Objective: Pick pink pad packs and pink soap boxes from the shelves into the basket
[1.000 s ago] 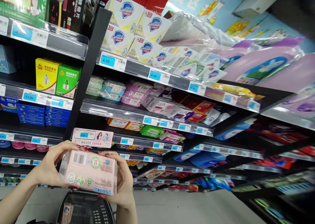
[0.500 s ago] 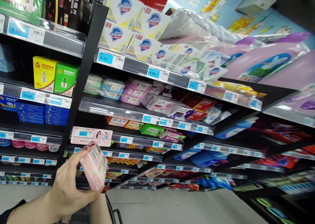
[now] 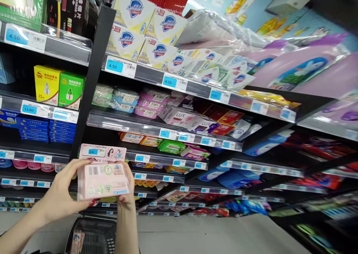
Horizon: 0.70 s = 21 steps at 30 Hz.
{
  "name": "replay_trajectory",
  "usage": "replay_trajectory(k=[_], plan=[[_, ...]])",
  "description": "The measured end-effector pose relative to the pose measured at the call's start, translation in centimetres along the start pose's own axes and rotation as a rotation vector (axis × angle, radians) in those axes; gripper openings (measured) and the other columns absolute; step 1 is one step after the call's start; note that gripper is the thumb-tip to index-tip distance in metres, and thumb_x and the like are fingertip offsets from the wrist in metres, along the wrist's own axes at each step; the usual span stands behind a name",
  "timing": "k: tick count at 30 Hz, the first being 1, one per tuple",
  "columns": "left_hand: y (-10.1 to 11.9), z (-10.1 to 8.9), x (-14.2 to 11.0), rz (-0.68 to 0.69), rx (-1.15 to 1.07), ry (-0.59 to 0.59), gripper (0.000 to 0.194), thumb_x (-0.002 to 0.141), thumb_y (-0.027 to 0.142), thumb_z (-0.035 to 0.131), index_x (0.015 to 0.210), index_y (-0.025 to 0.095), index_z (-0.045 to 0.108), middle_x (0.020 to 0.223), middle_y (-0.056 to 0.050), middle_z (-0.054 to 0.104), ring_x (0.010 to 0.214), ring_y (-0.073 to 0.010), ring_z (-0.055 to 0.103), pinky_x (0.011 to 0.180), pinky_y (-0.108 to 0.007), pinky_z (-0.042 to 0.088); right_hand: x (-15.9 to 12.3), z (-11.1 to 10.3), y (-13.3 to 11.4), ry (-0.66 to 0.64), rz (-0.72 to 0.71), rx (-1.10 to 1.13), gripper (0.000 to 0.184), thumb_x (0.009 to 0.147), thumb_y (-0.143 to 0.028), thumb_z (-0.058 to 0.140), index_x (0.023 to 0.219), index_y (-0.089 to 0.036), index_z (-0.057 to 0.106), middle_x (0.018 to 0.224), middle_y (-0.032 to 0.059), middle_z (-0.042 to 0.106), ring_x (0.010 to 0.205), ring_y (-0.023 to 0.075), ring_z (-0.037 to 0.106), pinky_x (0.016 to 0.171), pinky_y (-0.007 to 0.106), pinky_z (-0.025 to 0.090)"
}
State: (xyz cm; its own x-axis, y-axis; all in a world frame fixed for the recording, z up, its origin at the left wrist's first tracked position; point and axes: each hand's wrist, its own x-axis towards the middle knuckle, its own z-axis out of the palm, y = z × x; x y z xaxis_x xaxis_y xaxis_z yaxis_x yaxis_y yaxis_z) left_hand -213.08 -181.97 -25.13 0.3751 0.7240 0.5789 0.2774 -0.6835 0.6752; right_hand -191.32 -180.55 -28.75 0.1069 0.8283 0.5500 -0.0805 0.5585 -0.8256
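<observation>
A pink, plastic-wrapped pack of soap (image 3: pixel 103 179) is held up in front of the shelves, its printed side with a barcode and small green marks facing me. My left hand (image 3: pixel 63 189) grips its left end, thumb under the lower edge and fingers behind the top. On the opposite end, my right hand (image 3: pixel 128 177) is closed round the side, with most of its fingers hidden behind the pack. Just behind the pack is a pink shelf sign (image 3: pixel 119 154), partly covered by the pack and my fingers.
Below my hands a black basket (image 3: pixel 96 224) stands on the floor, with pink packs (image 3: pixel 77 242) inside. Shelves hold Safeguard boxes (image 3: pixel 134 10), LUX boxes (image 3: pixel 181 117) and yellow and green boxes (image 3: pixel 47 84). A black shelf upright (image 3: pixel 96 56) divides the bays.
The soap pack has turned from its narrow end to its broad printed side. My right hand has come into view on its right end. The basket now shows below.
</observation>
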Motion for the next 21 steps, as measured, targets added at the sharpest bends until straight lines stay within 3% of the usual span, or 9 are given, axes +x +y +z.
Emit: replay_trajectory(k=[4, 7, 13, 17, 19, 21], plan=[[-1.0, -1.2, 1.4, -0.105, 0.102, -0.223, 0.068, 0.075, 0.019, 0.066, 0.136, 0.031, 0.04, 0.141, -0.004, 0.046, 0.132, -0.0258, 0.045, 0.107, -0.041, 0.044, 0.4, -0.2, -5.6, -0.159, 0.006, -0.22, 0.08, 0.049, -0.054, 0.09, 0.115, -0.023, 0.057, 0.112, 0.0104, 0.067, 0.099, 0.0267, 0.067, 0.081, 0.034, 0.056], [-1.3, -0.4, 2.2, -0.136, 0.054, -0.267, 0.068, 0.069, 0.017, 0.068, 0.132, 0.025, 0.045, 0.138, -0.007, 0.05, 0.128, -0.0264, 0.049, 0.105, -0.039, 0.045, 0.6, 0.8, -8.1, -0.242, -0.024, -0.464, 0.077, 0.052, -0.045, 0.091, 0.119, -0.025, 0.059, 0.116, 0.0082, 0.065, 0.1, 0.0242, 0.066, 0.081, 0.03, 0.056], [-2.2, 1.4, 2.6, -0.058, -0.135, -0.164, 0.063, 0.059, 0.011, 0.073, 0.118, 0.022, 0.055, 0.122, -0.003, 0.063, 0.111, -0.0219, 0.061, 0.097, -0.031, 0.047, 0.2, 2.5, -9.6, -0.292, -0.169, -0.752, 0.076, 0.06, -0.049, 0.086, 0.125, -0.024, 0.056, 0.12, 0.009, 0.067, 0.109, 0.0269, 0.065, 0.091, 0.036, 0.054], [-3.5, 2.1, 2.6, -0.075, -0.302, -0.162, 0.066, 0.054, 0.014, 0.079, 0.117, 0.019, 0.058, 0.121, -0.006, 0.063, 0.11, -0.0244, 0.06, 0.095, -0.033, 0.048, -0.6, 3.2, -10.3, -0.264, -0.201, -0.882, 0.082, 0.058, -0.053, 0.086, 0.128, -0.024, 0.055, 0.123, 0.0094, 0.066, 0.112, 0.0295, 0.064, 0.094, 0.039, 0.052], [-4.3, 2.3, 2.7, -0.1, -0.491, -0.235, 0.073, 0.05, 0.02, 0.084, 0.117, 0.017, 0.059, 0.121, -0.008, 0.062, 0.111, -0.0284, 0.059, 0.095, -0.037, 0.049, -0.8, 3.4, -10.6, -0.269, -0.19, -0.923, 0.089, 0.056, -0.055, 0.087, 0.132, -0.023, 0.053, 0.126, 0.0107, 0.064, 0.115, 0.0311, 0.062, 0.095, 0.039, 0.051], [-5.1, 2.6, 2.8, -0.114, -0.733, -0.432, 0.078, 0.044, 0.027, 0.088, 0.116, 0.014, 0.06, 0.113, -0.01, 0.065, 0.105, -0.0314, 0.062, 0.09, -0.04, 0.052, -0.8, 3.5, -10.9, -0.316, -0.177, -0.903, 0.085, 0.062, -0.056, 0.083, 0.133, -0.023, 0.052, 0.126, 0.0107, 0.064, 0.116, 0.0299, 0.061, 0.096, 0.038, 0.051]])
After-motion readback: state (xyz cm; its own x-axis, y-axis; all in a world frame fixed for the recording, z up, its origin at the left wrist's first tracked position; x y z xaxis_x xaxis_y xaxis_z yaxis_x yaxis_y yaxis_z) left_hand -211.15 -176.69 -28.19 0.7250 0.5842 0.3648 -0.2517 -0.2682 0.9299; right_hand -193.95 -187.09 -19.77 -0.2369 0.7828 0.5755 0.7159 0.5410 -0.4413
